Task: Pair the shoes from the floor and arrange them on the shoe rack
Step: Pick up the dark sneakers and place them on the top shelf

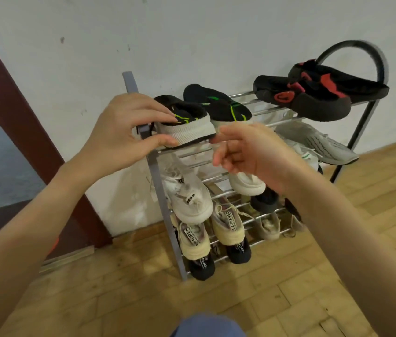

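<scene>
On the shoe rack (154,171), lower cream sneakers (226,227) read "CAPAREN"; on top, the left grip (129,132) pinches the black-green shoe (187,127), the right grip (248,152) loosely curled, empty, beside it.

Lower centre of the frame, bottom shelves of the shoe rack (153,164): "CAPAR" in dark capitals running up the tongue strap of the cream sneaker (226,222). Just left of it, "APAREN", partly cut off, on the strap of the second cream sneaker (193,239). Below, on two black heel tabs (203,262), white letters, only "ENE" legible on the left one. Higher, on a white sneaker (189,198), a small black tag, possibly "SPEED". Red round emblem on a black shoe (284,96), upper right, unreadable.
</scene>
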### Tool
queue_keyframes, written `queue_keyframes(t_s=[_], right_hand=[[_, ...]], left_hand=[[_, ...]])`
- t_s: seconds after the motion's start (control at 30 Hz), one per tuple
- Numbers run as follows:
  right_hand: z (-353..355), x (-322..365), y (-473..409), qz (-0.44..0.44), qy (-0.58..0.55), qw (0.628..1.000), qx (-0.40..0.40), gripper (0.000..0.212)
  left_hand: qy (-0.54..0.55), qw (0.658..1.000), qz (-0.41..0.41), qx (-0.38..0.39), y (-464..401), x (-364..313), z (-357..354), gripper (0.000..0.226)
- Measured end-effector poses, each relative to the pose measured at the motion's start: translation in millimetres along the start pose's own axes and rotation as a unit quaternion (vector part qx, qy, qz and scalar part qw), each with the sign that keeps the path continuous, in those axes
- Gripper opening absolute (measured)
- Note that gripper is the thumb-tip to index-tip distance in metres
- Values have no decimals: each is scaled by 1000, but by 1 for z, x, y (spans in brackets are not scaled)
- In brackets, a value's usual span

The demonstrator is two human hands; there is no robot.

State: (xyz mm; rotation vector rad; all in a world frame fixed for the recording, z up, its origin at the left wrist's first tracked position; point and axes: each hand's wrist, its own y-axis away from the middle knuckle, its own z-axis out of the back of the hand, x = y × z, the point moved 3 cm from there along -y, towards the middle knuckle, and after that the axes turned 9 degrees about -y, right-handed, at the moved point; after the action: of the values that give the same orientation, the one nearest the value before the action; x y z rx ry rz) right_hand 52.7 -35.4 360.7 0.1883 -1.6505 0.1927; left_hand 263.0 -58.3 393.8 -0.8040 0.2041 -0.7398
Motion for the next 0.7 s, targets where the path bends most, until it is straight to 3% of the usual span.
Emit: queue_keyframes(t_s=[0.1, 0.17, 0.2, 0.27, 0.37, 0.47, 0.7], right_hand=[[22, -2, 2, 125, 127, 979, -95, 21], [32, -3, 1, 229, 223, 929, -184, 15], [35, -5, 0, 261, 275, 901, -213, 18], [38, -11, -8, 279, 364, 865, -201, 47], [45, -19, -25, 230, 397, 881, -113, 71], [51, -23, -38, 262, 394, 875, -106, 64], [61, -21, -45, 334, 325, 877, -116, 51]], left_hand=[[-29, 999, -25, 29, 2, -1, -7, 33], [-29, 999, -24, 28, 2, -5, -7, 36], [-26, 999, -26, 27, 1, -9, -6, 40], [-19, 999, -29, 39, -1, -17, -6, 47], [-12, 996, -6, 83, -4, -22, -10, 53], [-1, 992, 15, 122, -4, -21, -14, 56], [-69, 991, -7, 115, 0, -26, -19, 52]])
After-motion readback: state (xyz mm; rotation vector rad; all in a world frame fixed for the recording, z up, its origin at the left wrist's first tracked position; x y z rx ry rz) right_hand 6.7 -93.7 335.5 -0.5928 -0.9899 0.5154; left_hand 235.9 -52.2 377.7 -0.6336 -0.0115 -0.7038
